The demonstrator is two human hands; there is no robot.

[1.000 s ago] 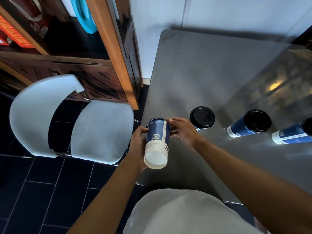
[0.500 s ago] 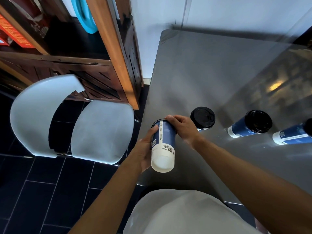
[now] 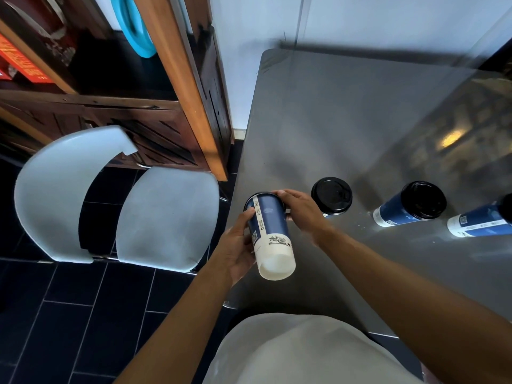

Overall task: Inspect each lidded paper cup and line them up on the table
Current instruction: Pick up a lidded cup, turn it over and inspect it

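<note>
Currently held: blue paper cup (image 3: 268, 228), tipped base-up over the worktop (image 3: 346, 128) edge.
Left hand (image 3: 235, 245): wraps the body.
Right hand (image 3: 300, 209): grips the lid end.
Risk: lid may pop; the cup could fall to the floor.

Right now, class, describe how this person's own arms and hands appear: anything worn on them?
Both forearms are bare, with no sleeves in view. The left hand and right hand wear no gloves, and no watch, bracelet or rings are visible.
</note>
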